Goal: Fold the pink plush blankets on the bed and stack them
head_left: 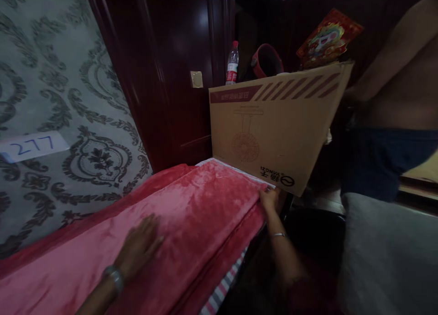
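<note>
A pinkish-red plush blanket (191,214), folded in layers, stretches along the patterned wall from the lower left to the cardboard box. My left hand (143,242) lies flat on top of it with the fingers extended. At the blanket's far right corner, my right hand (269,198) has its fingers closed on the edge. Beneath the blanket a striped cloth (219,299) shows along the near side, and a pale edge shows at the far end.
A large cardboard box (267,137) stands at the far end. Behind it are a plastic bottle (232,64) and a red decorated packet (326,39). Another person (400,78) stands at the right. A grey cushion-like surface (390,255) fills the lower right. A numbered paper (34,146) is on the wall.
</note>
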`<move>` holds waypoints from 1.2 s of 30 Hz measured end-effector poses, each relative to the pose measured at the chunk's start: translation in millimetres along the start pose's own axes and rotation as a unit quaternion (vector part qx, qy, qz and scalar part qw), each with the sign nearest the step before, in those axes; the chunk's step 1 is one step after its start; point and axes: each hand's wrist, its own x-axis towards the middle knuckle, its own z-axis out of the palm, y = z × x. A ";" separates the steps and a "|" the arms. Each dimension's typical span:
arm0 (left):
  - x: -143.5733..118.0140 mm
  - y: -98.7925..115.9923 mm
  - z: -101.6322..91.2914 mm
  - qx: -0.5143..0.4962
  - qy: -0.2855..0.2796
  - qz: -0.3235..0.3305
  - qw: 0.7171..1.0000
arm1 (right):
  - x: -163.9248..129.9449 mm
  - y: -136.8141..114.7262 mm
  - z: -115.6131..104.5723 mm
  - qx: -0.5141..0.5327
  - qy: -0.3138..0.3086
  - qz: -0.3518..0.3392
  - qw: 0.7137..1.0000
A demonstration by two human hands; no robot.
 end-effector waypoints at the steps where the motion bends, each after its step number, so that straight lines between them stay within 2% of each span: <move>1: 23.9 19.0 0.0 -0.018 -0.019 0.042 0.999 | -2.4 0.7 0.6 -0.007 0.002 0.003 1.000; 2: 48.9 38.7 1.9 -0.033 -0.036 0.078 0.996 | -4.6 1.2 1.5 -0.013 0.004 0.009 1.000; 4: 98.7 77.3 10.7 -0.037 -0.073 0.112 0.990 | -8.1 2.0 4.0 -0.019 0.010 0.018 1.000; 7: 163.7 123.7 30.0 -0.023 -0.083 0.146 0.986 | -10.5 4.5 8.2 -0.045 0.018 0.012 0.999; 9: 198.8 144.6 41.8 -0.005 -0.085 0.169 0.982 | -11.0 7.8 10.4 -0.064 0.022 -0.001 0.998; 12: 245.6 163.2 53.7 0.013 -0.079 0.181 0.980 | -10.9 13.8 11.5 -0.066 0.028 -0.014 0.997; 16: 309.4 172.3 59.6 -0.005 -0.057 0.139 0.989 | -9.7 19.2 10.4 -0.059 0.032 -0.009 0.998; 21: 382.9 168.4 58.1 -0.058 -0.015 0.022 0.998 | -8.9 20.2 7.6 -0.059 0.021 -0.014 0.998; 25: 427.1 161.3 57.6 -0.118 -0.019 -0.056 0.991 | -9.8 20.9 6.4 -0.052 0.029 -0.013 0.998; 30: 454.4 157.3 59.5 -0.206 -0.032 -0.078 0.975 | -10.1 24.4 8.4 -0.043 0.049 -0.024 0.998; 36: 450.5 161.5 50.4 -0.320 -0.033 -0.066 0.944 | -12.4 26.2 7.7 0.026 0.060 -0.061 0.996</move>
